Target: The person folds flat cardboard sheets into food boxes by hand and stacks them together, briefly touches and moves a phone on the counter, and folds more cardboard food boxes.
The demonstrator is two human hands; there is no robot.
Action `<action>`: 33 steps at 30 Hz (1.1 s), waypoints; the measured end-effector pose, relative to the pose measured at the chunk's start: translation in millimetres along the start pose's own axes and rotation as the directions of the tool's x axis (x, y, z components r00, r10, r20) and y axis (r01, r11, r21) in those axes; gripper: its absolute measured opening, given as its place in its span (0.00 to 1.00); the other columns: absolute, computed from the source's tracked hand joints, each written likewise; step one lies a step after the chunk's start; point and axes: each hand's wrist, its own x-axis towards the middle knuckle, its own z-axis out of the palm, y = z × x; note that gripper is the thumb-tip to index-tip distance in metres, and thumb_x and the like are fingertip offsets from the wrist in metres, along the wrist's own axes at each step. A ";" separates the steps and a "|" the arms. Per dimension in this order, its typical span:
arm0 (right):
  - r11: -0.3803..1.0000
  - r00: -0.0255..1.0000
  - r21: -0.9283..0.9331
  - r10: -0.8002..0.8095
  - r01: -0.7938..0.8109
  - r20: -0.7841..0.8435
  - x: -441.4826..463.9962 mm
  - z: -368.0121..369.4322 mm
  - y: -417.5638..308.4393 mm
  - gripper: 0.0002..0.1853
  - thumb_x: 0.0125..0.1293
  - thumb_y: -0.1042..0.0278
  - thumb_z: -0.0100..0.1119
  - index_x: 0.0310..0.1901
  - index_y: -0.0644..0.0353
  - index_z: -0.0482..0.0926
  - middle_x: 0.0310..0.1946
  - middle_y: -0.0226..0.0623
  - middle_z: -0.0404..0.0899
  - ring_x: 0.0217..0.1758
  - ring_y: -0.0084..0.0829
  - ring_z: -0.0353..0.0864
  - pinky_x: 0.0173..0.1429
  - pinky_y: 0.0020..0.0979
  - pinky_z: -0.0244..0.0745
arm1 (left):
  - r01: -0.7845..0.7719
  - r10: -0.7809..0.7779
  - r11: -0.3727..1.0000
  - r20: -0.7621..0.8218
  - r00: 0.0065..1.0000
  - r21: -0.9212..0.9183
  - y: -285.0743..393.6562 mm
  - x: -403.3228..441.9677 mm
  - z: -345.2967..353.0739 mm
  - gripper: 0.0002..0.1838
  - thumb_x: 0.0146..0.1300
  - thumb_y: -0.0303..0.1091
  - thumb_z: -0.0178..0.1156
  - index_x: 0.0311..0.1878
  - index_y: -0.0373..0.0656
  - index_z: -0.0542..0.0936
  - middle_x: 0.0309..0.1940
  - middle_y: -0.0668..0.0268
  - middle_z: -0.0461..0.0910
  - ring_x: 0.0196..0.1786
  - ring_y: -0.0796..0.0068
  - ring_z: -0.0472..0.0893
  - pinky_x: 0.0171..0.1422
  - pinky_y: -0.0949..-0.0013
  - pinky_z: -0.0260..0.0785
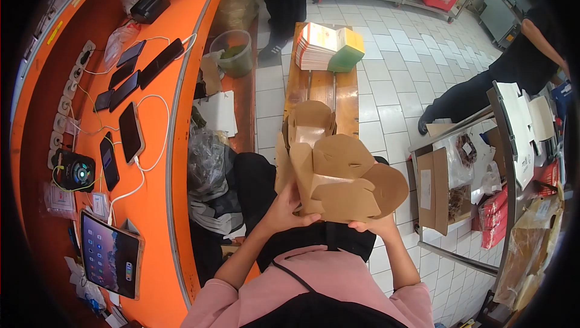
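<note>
Between my hands is a brown kraft paper takeout box [347,201] with its flaps unfolded, held above my lap. My left hand [289,212] grips its left wall, the thumb along the near edge. At the lower right edge, my right hand [376,225] pinches the cardboard, its other fingers hidden under the box. Just beyond stands another brown takeout box [310,121] on the wooden bench [322,86], partly hidden by the held one. Farther along the bench lies a stack of printed cartons [326,47], white-orange with a green-yellow end.
To the left, an orange counter [158,165] carries several phones [130,131], cables and a tablet [110,254]. A clear bucket [232,53] sits beside the bench. On the right is a metal rack [459,255] with boxes; two people in dark clothes stand nearby.
</note>
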 end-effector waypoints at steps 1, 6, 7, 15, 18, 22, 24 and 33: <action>0.997 0.995 0.006 -0.073 0.074 -0.072 1.6 3.5 -0.4 0.53 0.34 0.57 0.79 0.61 0.66 0.55 0.53 0.38 0.65 0.54 0.31 0.68 0.55 0.33 0.67 | 0.049 -0.054 0.993 0.043 0.998 0.104 -0.3 -1.6 -2.8 0.49 0.46 0.22 0.66 0.68 0.38 0.46 0.65 0.59 0.53 0.67 0.68 0.58 0.69 0.63 0.51; 0.944 0.912 0.136 -0.244 0.302 -0.329 16.6 23.5 -16.3 0.43 0.37 0.53 0.77 0.52 0.68 0.66 0.46 0.39 0.72 0.49 0.30 0.73 0.52 0.31 0.69 | 0.198 -0.199 0.975 -0.004 0.980 0.098 13.3 17.5 5.6 0.50 0.44 0.22 0.68 0.68 0.40 0.48 0.66 0.59 0.50 0.67 0.68 0.57 0.69 0.62 0.49; 0.915 0.861 0.145 -0.287 0.376 -0.420 18.1 28.4 -18.3 0.41 0.39 0.54 0.77 0.51 0.68 0.67 0.45 0.39 0.72 0.48 0.30 0.73 0.51 0.30 0.69 | 0.109 -0.102 0.990 -0.085 0.991 0.090 11.3 23.5 8.0 0.52 0.43 0.23 0.70 0.68 0.42 0.46 0.66 0.59 0.49 0.68 0.67 0.56 0.70 0.61 0.49; 0.970 0.916 0.114 -0.160 0.215 -0.369 12.2 53.5 -3.5 0.33 0.45 0.59 0.74 0.49 0.67 0.70 0.44 0.36 0.74 0.47 0.29 0.74 0.50 0.31 0.70 | -0.152 0.159 0.986 -0.114 0.981 0.071 -8.4 34.5 19.8 0.63 0.36 0.31 0.76 0.69 0.47 0.39 0.69 0.58 0.43 0.71 0.63 0.47 0.71 0.57 0.46; 0.973 0.931 0.147 -0.118 0.178 -0.346 5.1 59.1 -4.2 0.32 0.45 0.58 0.74 0.48 0.67 0.71 0.43 0.37 0.75 0.46 0.30 0.75 0.49 0.31 0.71 | -0.171 0.174 0.984 -0.057 0.983 0.059 1.3 32.8 7.9 0.63 0.33 0.33 0.77 0.68 0.48 0.41 0.70 0.55 0.39 0.72 0.61 0.46 0.71 0.58 0.44; 0.974 0.944 0.201 -0.032 0.103 -0.328 0.9 63.8 -6.9 0.34 0.44 0.55 0.74 0.49 0.67 0.70 0.44 0.39 0.76 0.46 0.31 0.76 0.49 0.30 0.71 | -0.195 0.195 0.971 0.009 0.981 0.142 0.1 30.1 4.9 0.65 0.30 0.35 0.79 0.68 0.48 0.41 0.70 0.52 0.35 0.72 0.60 0.45 0.72 0.59 0.42; 0.972 0.941 0.204 -0.045 0.119 -0.335 1.5 66.1 -4.4 0.35 0.43 0.54 0.74 0.49 0.67 0.70 0.44 0.39 0.76 0.46 0.31 0.76 0.49 0.30 0.72 | -0.195 0.198 0.970 -0.008 0.980 0.143 -2.7 30.0 4.4 0.66 0.29 0.36 0.79 0.68 0.48 0.41 0.70 0.52 0.34 0.72 0.59 0.44 0.72 0.59 0.41; 0.970 0.944 0.206 -0.057 0.129 -0.324 -0.8 66.1 -6.1 0.35 0.43 0.53 0.74 0.48 0.67 0.71 0.44 0.39 0.76 0.46 0.32 0.76 0.48 0.30 0.72 | -0.230 0.234 0.956 0.000 0.972 0.185 -4.5 30.7 -3.9 0.67 0.26 0.36 0.79 0.67 0.46 0.41 0.68 0.52 0.44 0.71 0.58 0.47 0.71 0.58 0.42</action>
